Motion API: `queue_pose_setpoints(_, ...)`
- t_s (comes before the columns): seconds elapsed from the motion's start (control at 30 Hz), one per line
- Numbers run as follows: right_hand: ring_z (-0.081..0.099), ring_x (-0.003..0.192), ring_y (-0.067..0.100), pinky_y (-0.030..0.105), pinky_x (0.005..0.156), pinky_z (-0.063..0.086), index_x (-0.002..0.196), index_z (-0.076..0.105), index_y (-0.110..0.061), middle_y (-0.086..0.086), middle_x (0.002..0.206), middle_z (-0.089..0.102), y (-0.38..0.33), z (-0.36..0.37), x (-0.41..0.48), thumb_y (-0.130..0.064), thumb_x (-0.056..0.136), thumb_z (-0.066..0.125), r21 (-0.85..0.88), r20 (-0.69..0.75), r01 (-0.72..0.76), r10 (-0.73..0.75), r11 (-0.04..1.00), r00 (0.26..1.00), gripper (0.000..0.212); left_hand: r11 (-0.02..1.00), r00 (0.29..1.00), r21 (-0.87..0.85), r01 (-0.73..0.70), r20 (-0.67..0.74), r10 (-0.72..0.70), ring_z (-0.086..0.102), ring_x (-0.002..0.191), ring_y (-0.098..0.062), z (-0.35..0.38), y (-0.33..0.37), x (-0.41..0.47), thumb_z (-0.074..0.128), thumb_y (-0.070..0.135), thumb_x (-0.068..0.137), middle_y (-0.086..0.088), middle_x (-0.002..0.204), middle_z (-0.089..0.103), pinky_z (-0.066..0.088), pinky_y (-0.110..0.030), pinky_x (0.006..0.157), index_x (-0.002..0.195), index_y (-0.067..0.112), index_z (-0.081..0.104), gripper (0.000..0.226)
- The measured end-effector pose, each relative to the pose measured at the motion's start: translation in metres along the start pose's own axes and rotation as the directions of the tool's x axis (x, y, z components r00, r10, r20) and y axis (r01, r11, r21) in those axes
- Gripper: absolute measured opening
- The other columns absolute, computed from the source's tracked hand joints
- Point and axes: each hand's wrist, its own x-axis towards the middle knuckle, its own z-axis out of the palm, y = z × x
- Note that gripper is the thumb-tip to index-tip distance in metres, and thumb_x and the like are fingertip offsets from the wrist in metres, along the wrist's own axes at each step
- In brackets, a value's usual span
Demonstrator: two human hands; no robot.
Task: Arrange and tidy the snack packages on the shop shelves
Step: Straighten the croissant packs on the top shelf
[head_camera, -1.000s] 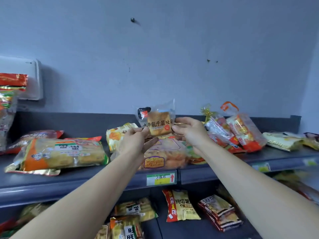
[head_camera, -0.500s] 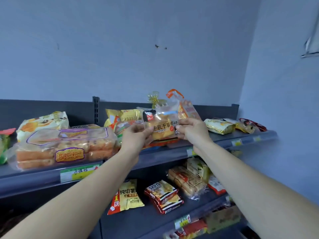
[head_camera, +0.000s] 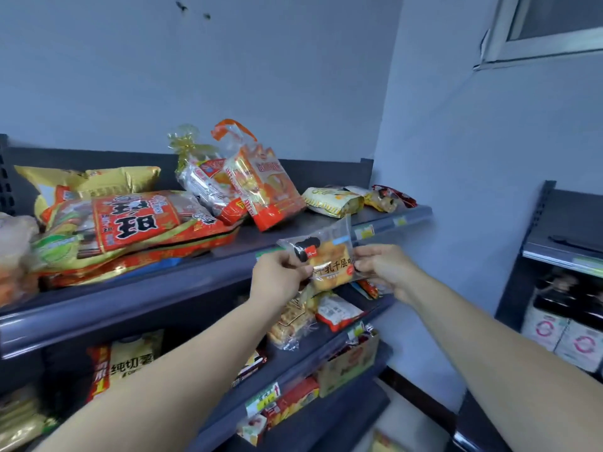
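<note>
Fingers at toast packet edges

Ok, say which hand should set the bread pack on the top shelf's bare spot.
Left, probably. The left hand grips the bread pack just below the bare top shelf beside the orange bag; the right hand pinches it further right, under the yellow pack.

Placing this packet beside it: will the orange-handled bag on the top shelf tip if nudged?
Probably tips: the orange-handled bag stands tilted, propped on the gold-ribboned bag. Likely light and floppy: thin film, slack top. May slide on the smooth shelf.
</note>
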Motion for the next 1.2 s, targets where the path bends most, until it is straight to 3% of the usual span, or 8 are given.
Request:
queue_pose_setpoints(0.17, 0.052, 0.082, 0.019, 0.025, 0.063, 0.035, 0.116, 0.066, -0.016, 0.008, 0.092, 0.064, 0.038, -0.034, 0.040, -0.001, 0.088, 0.054, -0.057, -0.012, -0.121, 0.120, 0.991, 0.993, 0.034, 0.997, 0.988, 0.033, 0.063, 0.141, -0.067, 0.057, 0.051, -0.024, 0.059, -0.042, 0.033, 0.076, 0.007, 0.080, -0.009, 0.058, 0.060, 0.055, -0.049, 0.061, 0.057, 0.012, 0.053, 0.033)
queue_pose_setpoints(0.3, 0.055, 0.084, 0.015, 0.032, 0.086, 0.045, 0.113, 0.061, -0.023, 0.001, 0.095, 0.065, 0.057, -0.056, 0.074, -0.031, 0.093, 0.061, -0.034, 0.002, -0.136, 0.136, 0.990, 0.991, 0.022, 0.989, 0.965, 0.037, 0.142, 0.218, -0.146, 0.056, 0.048, -0.022, 0.100, -0.066, 0.067, 0.071, 0.003, 0.084, -0.010, 0.060, 0.057, 0.053, -0.033, 0.048, 0.064, 0.007, 0.050, 0.029)
queue_pose_setpoints(0.33, 0.058, 0.081, 0.014, 0.030, 0.082, 0.046, 0.112, 0.061, -0.023, 0.000, 0.092, 0.065, 0.063, -0.060, 0.084, -0.034, 0.093, 0.060, -0.038, -0.008, -0.128, 0.128, 0.991, 0.992, 0.022, 0.986, 0.958, 0.034, 0.164, 0.231, -0.168, 0.055, 0.046, -0.020, 0.108, -0.071, 0.075, 0.070, 0.001, 0.085, -0.008, 0.059, 0.056, 0.052, -0.032, 0.047, 0.064, 0.007, 0.050, 0.029)
queue_pose_setpoints(0.47, 0.059, 0.062, 0.015, 0.022, 0.054, 0.044, 0.093, 0.057, -0.015, 0.005, 0.075, 0.064, 0.084, -0.067, 0.126, -0.015, 0.095, 0.059, -0.034, -0.109, -0.133, 0.129, 0.991, 0.986, 0.003, 0.973, 0.937, 0.057, 0.223, 0.264, -0.230, 0.054, 0.051, -0.020, 0.133, -0.099, 0.106, 0.069, -0.002, 0.084, -0.006, 0.062, 0.058, 0.055, -0.030, 0.048, 0.066, 0.006, 0.051, 0.028)
queue_pose_setpoints(0.73, 0.055, 0.060, 0.020, 0.042, 0.076, 0.056, 0.077, 0.048, -0.014, 0.010, 0.073, 0.060, 0.139, -0.074, 0.209, -0.005, 0.097, 0.047, -0.098, -0.133, -0.151, 0.138, 0.984, 0.981, 0.021, 0.935, 0.901, 0.067, 0.348, 0.250, -0.354, 0.054, 0.061, -0.021, 0.178, -0.149, 0.150, 0.070, 0.004, 0.086, -0.008, 0.077, 0.062, 0.045, -0.023, 0.041, 0.082, 0.006, 0.060, 0.011)
queue_pose_setpoints(0.87, 0.058, 0.075, 0.027, 0.050, 0.085, 0.054, 0.071, 0.049, -0.018, 0.020, 0.090, 0.068, 0.171, -0.085, 0.254, -0.003, 0.093, 0.048, -0.134, -0.123, -0.159, 0.143, 0.978, 0.982, 0.026, 0.891, 0.879, 0.269, 0.365, 0.216, -0.426, 0.047, 0.051, -0.018, 0.198, -0.178, 0.171, 0.066, 0.008, 0.089, -0.007, 0.069, 0.057, 0.040, -0.023, 0.043, 0.093, 0.010, 0.063, 0.005)
queue_pose_setpoints(1.0, 0.058, 0.077, 0.025, 0.053, 0.087, 0.053, 0.068, 0.051, -0.019, 0.008, 0.079, 0.063, 0.195, -0.096, 0.304, -0.004, 0.092, 0.051, -0.144, -0.115, -0.157, 0.141, 0.977, 0.983, 0.028, 0.808, 0.844, 0.419, 0.414, 0.155, -0.513, 0.045, 0.050, -0.017, 0.218, -0.212, 0.199, 0.067, 0.018, 0.089, -0.004, 0.061, 0.051, 0.034, -0.022, 0.048, 0.112, 0.008, 0.061, 0.026)
queue_pose_setpoints(1.2, 0.059, 0.075, 0.025, 0.053, 0.081, 0.056, 0.067, 0.053, -0.021, 0.003, 0.077, 0.061, 0.230, -0.104, 0.374, -0.005, 0.091, 0.052, -0.225, -0.009, -0.103, 0.103, 0.969, 0.995, 0.028, 0.612, 0.821, 0.661, 0.434, -0.012, -0.570, 0.058, 0.077, -0.020, 0.255, -0.255, 0.223, 0.061, 0.037, 0.090, -0.006, 0.103, 0.062, 0.045, -0.024, 0.065, 0.142, 0.023, 0.040, 0.058)
